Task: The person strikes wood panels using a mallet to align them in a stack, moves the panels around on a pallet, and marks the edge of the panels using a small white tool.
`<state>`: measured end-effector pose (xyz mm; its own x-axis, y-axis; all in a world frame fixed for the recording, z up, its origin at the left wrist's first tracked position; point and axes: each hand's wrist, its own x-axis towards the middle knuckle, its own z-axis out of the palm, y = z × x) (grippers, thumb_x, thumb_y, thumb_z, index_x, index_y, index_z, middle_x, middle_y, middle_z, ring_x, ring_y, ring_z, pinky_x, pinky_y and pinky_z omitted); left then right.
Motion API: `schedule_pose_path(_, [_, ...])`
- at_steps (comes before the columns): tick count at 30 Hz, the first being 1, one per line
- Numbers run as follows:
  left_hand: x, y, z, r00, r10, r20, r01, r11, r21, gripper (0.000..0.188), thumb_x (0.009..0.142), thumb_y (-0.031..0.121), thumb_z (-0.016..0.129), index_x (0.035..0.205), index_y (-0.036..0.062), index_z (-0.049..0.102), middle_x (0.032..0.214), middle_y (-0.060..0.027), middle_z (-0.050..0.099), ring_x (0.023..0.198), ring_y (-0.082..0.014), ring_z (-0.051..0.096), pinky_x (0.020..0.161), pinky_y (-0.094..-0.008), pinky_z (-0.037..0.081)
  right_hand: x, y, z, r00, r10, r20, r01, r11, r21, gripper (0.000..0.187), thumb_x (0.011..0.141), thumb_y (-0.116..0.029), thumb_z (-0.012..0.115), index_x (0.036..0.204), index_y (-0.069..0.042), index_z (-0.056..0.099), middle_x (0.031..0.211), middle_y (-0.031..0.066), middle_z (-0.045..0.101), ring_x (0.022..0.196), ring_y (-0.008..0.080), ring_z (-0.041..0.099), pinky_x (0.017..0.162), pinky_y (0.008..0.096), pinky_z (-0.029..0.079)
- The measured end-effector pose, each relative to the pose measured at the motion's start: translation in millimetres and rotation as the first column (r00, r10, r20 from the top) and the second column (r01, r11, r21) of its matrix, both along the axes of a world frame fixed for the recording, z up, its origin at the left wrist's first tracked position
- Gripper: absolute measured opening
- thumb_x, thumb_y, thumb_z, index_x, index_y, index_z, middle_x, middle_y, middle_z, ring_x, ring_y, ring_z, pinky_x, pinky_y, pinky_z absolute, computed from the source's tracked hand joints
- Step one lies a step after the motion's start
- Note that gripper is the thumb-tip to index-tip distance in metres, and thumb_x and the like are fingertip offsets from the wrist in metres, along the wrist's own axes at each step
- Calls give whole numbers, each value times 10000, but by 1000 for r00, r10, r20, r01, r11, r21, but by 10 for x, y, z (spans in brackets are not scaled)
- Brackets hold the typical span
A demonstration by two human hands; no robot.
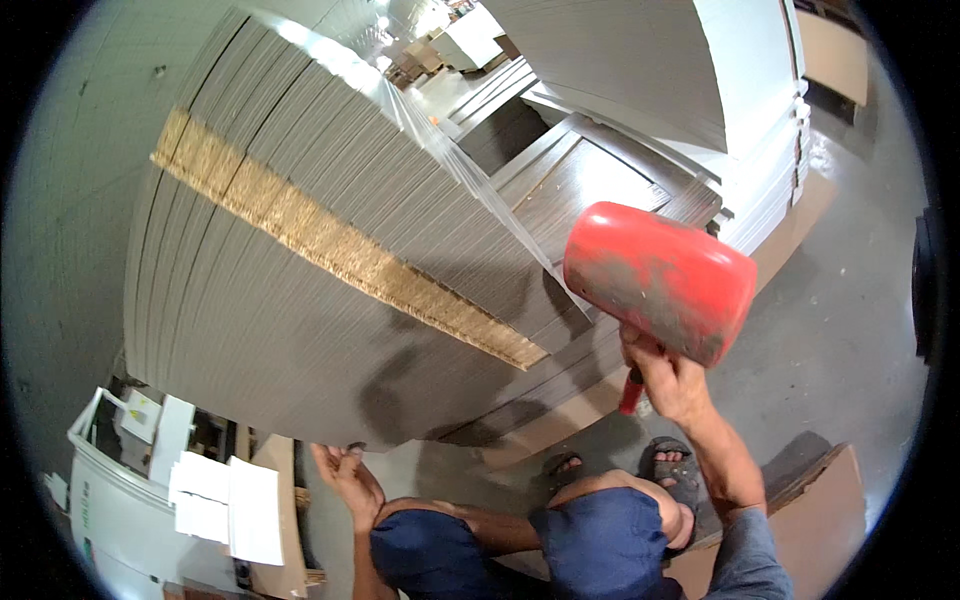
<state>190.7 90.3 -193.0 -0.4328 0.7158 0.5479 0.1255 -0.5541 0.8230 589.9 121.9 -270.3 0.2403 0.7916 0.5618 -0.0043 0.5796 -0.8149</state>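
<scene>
Grips a red mallet [662, 285] in the right hand [672, 380], right of centre in the frame, closed firmly round the handle with the scuffed head uppermost; shows the left hand [350, 488] at lower left of centre, half open, fingers bent, nothing visible in its hold; to all appearances rests those fingertips at the bottom edge of a stack of grey sheets [260, 300], though too foreshortened there to confirm contact; find the stack across the upper left and centre, crossed by a straw-coloured band [350, 255].

Judged best for sound mallet work: set the wrist firm, present the flat face squarely to the sheet edges, favour short taps over heavy blows; draw the left fingers well clear of any swing; check footing first.

Cannot see the far side of the stack; cannot make out the grip section inside the fist; lose part of a brown panel [605, 175] behind the mallet head, and the left forearm at the lower frame edge; cannot resolve the stack's upper rim through glare.
</scene>
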Motion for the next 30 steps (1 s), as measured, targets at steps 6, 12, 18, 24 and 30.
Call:
schedule_pose_path(6, [-65, -99, 32, 998, 24, -55, -28, 997, -70, 766, 770, -167, 469, 1501, 4, 321, 1356, -107, 483, 1132, -191, 480, 992, -336, 400, -212, -176, 93, 1000, 2, 0, -2, 992, 125, 94, 989, -72, 502, 1012, 12, 535, 803, 73, 526, 660, 161, 514, 562, 311, 453])
schedule_pose_path(12, [-273, -103, -5, 987, -107, -117, 98, 992, -84, 802, 767, -42, 591, 1521, 26, 325, 1484, -130, 440, 1360, -277, 401, 1163, -423, 249, -443, -102, 274, 908, -298, 295, 233, 943, 237, 181, 1007, -113, 517, 1096, 35, 570, 770, 83, 570, 477, 160, 549, 420, 312, 454])
schedule_pose_path(18, [-376, -175, -26, 995, -45, -91, 28, 984, -177, 710, 799, -53, 561, 1480, -8, 368, 1147, -59, 527, 1012, -167, 478, 949, -301, 378, -634, -74, 135, 897, -242, 371, 215, 970, 112, 236, 993, -135, 490, 1165, -3, 583, 797, 102, 547, 626, 234, 532, 565, 366, 455])
schedule_pose_path(24, [-544, -146, -115, 993, -54, -102, 38, 988, -152, 707, 807, -46, 577, 1481, -14, 368, 1076, -37, 512, 946, -145, 452, 921, -288, 379, -769, -138, 391, 934, -254, 251, 267, 964, -16, 227, 972, -54, 510, 1177, -1, 590, 970, 159, 580, 885, 280, 550, 757, 409, 471])
schedule_pose_path(30, [-714, -114, -283, 996, -70, 51, 78, 977, -197, 794, 779, -45, 603, 1514, -49, 302, 1443, -155, 464, 1297, -233, 436, 1111, -347, 283, -1052, -213, 901, 965, -260, 28, 260, 966, 6, 90, 1025, -73, 495, 1002, -6, 551, 658, 1, 462, 532, 80, 425, 437, 251, 372])
